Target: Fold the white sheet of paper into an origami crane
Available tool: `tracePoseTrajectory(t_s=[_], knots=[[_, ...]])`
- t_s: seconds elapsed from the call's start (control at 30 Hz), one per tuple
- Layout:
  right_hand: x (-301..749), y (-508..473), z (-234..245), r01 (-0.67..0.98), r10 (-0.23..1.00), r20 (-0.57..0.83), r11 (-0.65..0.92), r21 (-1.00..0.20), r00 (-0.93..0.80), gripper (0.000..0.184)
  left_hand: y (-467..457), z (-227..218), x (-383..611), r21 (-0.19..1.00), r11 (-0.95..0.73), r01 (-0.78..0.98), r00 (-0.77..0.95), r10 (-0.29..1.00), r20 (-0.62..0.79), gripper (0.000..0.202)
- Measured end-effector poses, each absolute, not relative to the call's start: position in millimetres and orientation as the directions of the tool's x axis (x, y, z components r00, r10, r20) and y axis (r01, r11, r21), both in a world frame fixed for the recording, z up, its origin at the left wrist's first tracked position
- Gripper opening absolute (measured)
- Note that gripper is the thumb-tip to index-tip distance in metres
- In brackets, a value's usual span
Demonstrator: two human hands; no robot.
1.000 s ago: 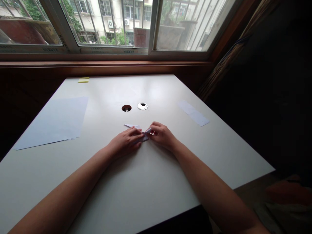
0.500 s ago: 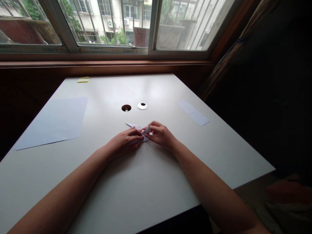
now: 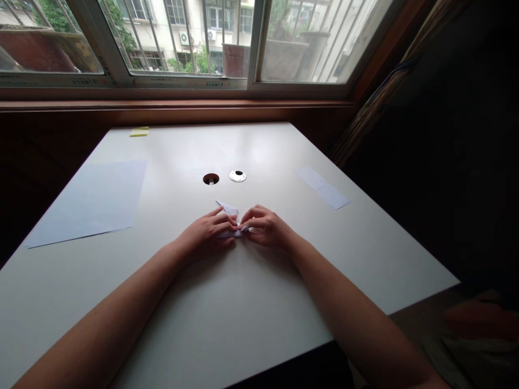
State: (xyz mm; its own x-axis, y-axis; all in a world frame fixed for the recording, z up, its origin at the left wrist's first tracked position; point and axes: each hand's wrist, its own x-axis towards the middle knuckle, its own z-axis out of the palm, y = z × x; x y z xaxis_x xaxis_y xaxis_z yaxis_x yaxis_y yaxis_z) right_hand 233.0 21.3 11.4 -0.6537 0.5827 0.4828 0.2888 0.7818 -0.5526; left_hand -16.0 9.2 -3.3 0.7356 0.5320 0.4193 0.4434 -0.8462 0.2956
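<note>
A small folded piece of white paper (image 3: 228, 208) lies on the white table (image 3: 251, 302) in front of me, one pointed corner sticking out toward the window. My left hand (image 3: 206, 233) lies over it and presses it down with bent fingers. My right hand (image 3: 265, 227) meets it from the right, fingertips pinched on the paper's right edge. Most of the paper is hidden under both hands.
A stack of white sheets (image 3: 91, 201) lies at the left. A narrow paper strip (image 3: 322, 187) lies at the right. A cable hole (image 3: 211, 179) and its round cap (image 3: 237, 175) sit just beyond the hands. A yellow sticky pad (image 3: 139, 131) is at the far left corner.
The flap that my right hand held raised has come down flat. The paper's far corner has turned slightly to the right. Both hands have stayed in place.
</note>
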Motion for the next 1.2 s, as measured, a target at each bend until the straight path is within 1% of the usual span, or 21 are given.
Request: tracePoseTrajectory(t_s=[0.1, 0.23, 0.33, 0.43, 0.5, 0.6, 0.7, 0.73, 0.8, 0.9, 1.03, 1.13, 1.2], knots=[[233, 20, 12, 0.298, 0.599, 0.473, 0.768, -0.567, -0.646, 0.008, 10, -3, -15, 0.301, -0.848, 0.436, 0.734, 0.529, 0.427, 0.018], [234, 19, 10, 0.396, 0.746, 0.413, 0.642, -0.657, -0.523, 0.011, 10, -1, -14, 0.3, -0.854, 0.426, 0.737, 0.52, 0.432, 0.013], [234, 21, 8, 0.475, 0.856, 0.318, 0.497, -0.727, -0.408, 0.013, 8, 1, -13, 0.293, -0.855, 0.427, 0.746, 0.517, 0.421, 0.016], [232, 22, 7, 0.57, 0.905, 0.213, 0.401, -0.717, -0.368, 0.016, 8, 0, -13, 0.274, -0.849, 0.452, 0.743, 0.528, 0.411, 0.024], [230, 23, 7, 0.619, 0.91, 0.211, 0.4, -0.676, -0.357, 0.016, 7, -2, -14, 0.262, -0.849, 0.46, 0.738, 0.529, 0.419, 0.027], [229, 22, 4, 0.605, 0.895, 0.266, 0.439, -0.664, -0.357, 0.013, 8, -3, -14, 0.239, -0.856, 0.458, 0.739, 0.516, 0.434, 0.025], [228, 21, 0, 0.493, 0.838, 0.358, 0.535, -0.686, -0.412, 0.006, 8, -3, -13, 0.216, -0.858, 0.467, 0.733, 0.512, 0.448, 0.025], [228, 21, -1, 0.45, 0.807, 0.397, 0.578, -0.681, -0.436, 0.008, 8, -2, -12, 0.211, -0.856, 0.472, 0.73, 0.514, 0.451, 0.025], [228, 23, -4, 0.381, 0.74, 0.47, 0.659, -0.648, -0.481, 0.014, 8, -2, -12, 0.205, -0.853, 0.48, 0.726, 0.517, 0.453, 0.025], [229, 26, -6, 0.351, 0.648, 0.54, 0.754, -0.556, -0.537, 0.015, 7, -2, -12, 0.207, -0.852, 0.481, 0.73, 0.52, 0.445, 0.026], [232, 27, -4, 0.354, 0.562, 0.573, 0.825, -0.44, -0.597, 0.02, 8, -3, -12, 0.225, -0.854, 0.469, 0.719, 0.517, 0.465, 0.027], [234, 25, -2, 0.349, 0.528, 0.572, 0.847, -0.4, -0.628, 0.027, 8, -4, -12, 0.226, -0.855, 0.466, 0.715, 0.515, 0.473, 0.026], [234, 24, -2, 0.361, 0.525, 0.559, 0.85, -0.384, -0.641, 0.027, 8, -5, -12, 0.223, -0.856, 0.466, 0.714, 0.513, 0.476, 0.025]])
